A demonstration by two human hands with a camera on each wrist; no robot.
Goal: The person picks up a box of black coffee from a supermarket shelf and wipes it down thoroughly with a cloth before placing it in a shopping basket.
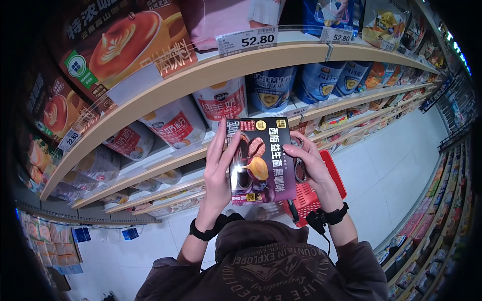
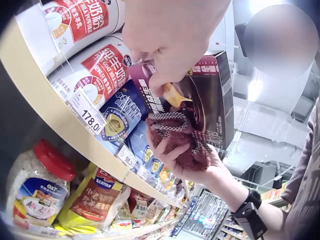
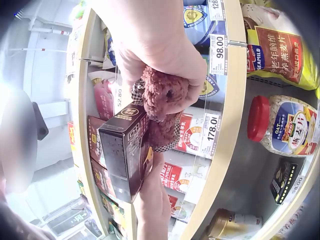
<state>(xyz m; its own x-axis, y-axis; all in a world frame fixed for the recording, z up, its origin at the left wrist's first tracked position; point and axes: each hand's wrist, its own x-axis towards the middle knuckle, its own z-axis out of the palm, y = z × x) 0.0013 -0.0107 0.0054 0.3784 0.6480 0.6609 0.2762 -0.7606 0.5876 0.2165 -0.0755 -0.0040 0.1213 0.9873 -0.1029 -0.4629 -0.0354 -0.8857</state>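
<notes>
Curved store shelving (image 1: 173, 75) spans the head view, bearing large coffee packages (image 1: 123, 37) on the upper tier and white-and-red goat milk powder canisters (image 1: 219, 100) beside blue canisters (image 1: 321, 80) on the tier below. A person in a dark printed shirt (image 1: 273, 266) stands before it. A red basket (image 1: 334, 173), perforated, shows beyond the lower right of the box. The coffee box (image 1: 261, 160), dark with purple, white lettering and a picture of a pouring yellow cup, is held in the air before the torso, its printed front toward the head camera. The left hand (image 1: 219, 163) grips the box at its left side: two fingers lie extended over the front, and the left-wrist view shows a digit against the opposite face. The right hand (image 1: 312, 163) lies at the other side, thumb tip on the box edge, its fingers curled round a fluffy brown item (image 3: 162, 95) with black-and-white checked trim, which lies against the box. Dark bands (image 1: 335, 214) encircle both wrists. Smallest are the price labels (image 1: 247, 41), including 52.80 and 22.80.
</notes>
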